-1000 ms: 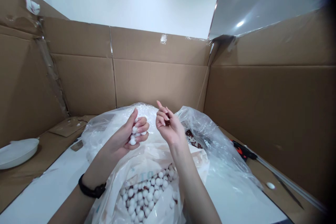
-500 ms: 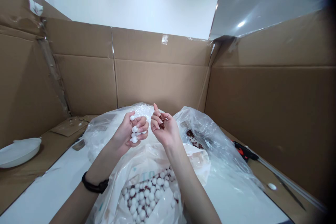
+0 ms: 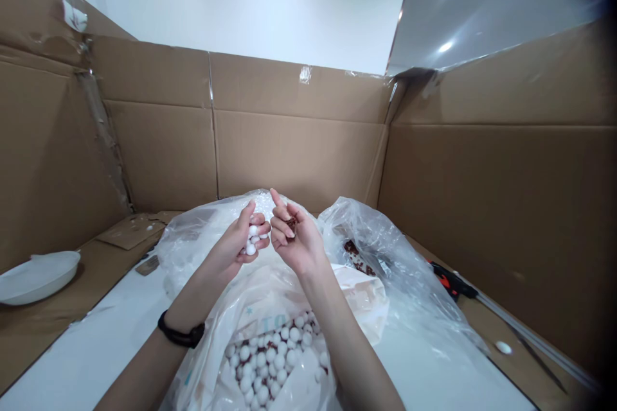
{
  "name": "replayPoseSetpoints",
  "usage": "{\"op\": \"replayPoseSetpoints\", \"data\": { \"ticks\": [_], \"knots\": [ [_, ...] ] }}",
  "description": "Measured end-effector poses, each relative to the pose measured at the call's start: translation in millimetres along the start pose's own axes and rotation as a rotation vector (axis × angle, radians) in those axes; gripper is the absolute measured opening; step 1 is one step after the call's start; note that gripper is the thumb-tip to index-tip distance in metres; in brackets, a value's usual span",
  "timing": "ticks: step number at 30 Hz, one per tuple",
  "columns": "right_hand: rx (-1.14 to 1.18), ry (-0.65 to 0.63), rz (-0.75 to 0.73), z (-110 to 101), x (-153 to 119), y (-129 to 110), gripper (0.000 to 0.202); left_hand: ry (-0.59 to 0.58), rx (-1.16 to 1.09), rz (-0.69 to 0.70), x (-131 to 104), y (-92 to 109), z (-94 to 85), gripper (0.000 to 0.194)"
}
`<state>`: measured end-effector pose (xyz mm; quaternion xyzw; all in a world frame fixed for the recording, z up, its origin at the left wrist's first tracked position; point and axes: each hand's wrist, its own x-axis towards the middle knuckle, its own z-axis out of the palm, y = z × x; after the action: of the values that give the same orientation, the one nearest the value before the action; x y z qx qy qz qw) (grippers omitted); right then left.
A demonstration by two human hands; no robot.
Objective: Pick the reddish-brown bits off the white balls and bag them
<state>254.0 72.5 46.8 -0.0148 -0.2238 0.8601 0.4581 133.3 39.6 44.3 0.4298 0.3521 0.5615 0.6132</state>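
Several small white balls (image 3: 251, 248) lie in my left hand (image 3: 241, 236), its fingers curled around them and its thumb pointing up. Close beside it, my right hand (image 3: 299, 237) is curled over small reddish-brown pieces (image 3: 291, 225), with the index finger extended. What these pieces are I cannot make out. Below both hands, a white plastic bag (image 3: 255, 316) gapes, full of white balls (image 3: 270, 359) with reddish-brown bits among them. A black band (image 3: 180, 334) circles my left wrist.
Behind sits a clear plastic bag (image 3: 202, 225); another clear bag (image 3: 385, 257) holds reddish-brown pieces at right. A white bowl (image 3: 43, 279) stands far left. A black-and-red tool (image 3: 450, 281) and a loose white ball (image 3: 504, 347) lie right. Cardboard walls (image 3: 299, 141) enclose the table.
My hands have come slightly closer together. The ball near my left thumb no longer shows, and the left fingers have closed further around the balls.
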Motion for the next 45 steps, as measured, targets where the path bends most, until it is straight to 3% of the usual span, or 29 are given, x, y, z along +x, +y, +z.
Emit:
{"op": "replayPoseSetpoints", "data": {
  "ticks": [8,15,23,28,31,38,45],
  "knots": [
    [0.061,0.035,0.016,-1.4,0.6,2.3,0.031,-0.056,-0.022,-0.028,4.6,-0.3,-7.4,0.018],
    [-0.038,0.006,-0.094,1.6,1.5,4.5,0.028,-0.025,0.097,0.09,-2.4,3.6,0.5,0.034],
    [-0.102,-0.023,-0.12,3.8,0.1,8.0,0.027,0.025,0.205,0.186,-10.1,7.5,8.5,0.053],
    [-0.223,-0.027,-0.234,6.9,-2.8,11.6,0.029,0.006,0.27,0.187,-11.9,5.8,11.0,0.052],
    [-0.24,-0.043,-0.227,9.3,-5.4,10.9,0.031,-0.008,0.287,0.182,-13.9,5.3,11.6,0.05],
    [-0.188,-0.061,-0.245,6.4,-4.0,8.6,0.015,-0.028,0.283,0.179,-14.8,5.0,12.4,0.049],
    [-0.321,-0.085,-0.274,7.0,-4.6,9.5,0.032,-0.017,0.329,0.222,-13.1,2.6,8.4,0.052]
  ]
}}
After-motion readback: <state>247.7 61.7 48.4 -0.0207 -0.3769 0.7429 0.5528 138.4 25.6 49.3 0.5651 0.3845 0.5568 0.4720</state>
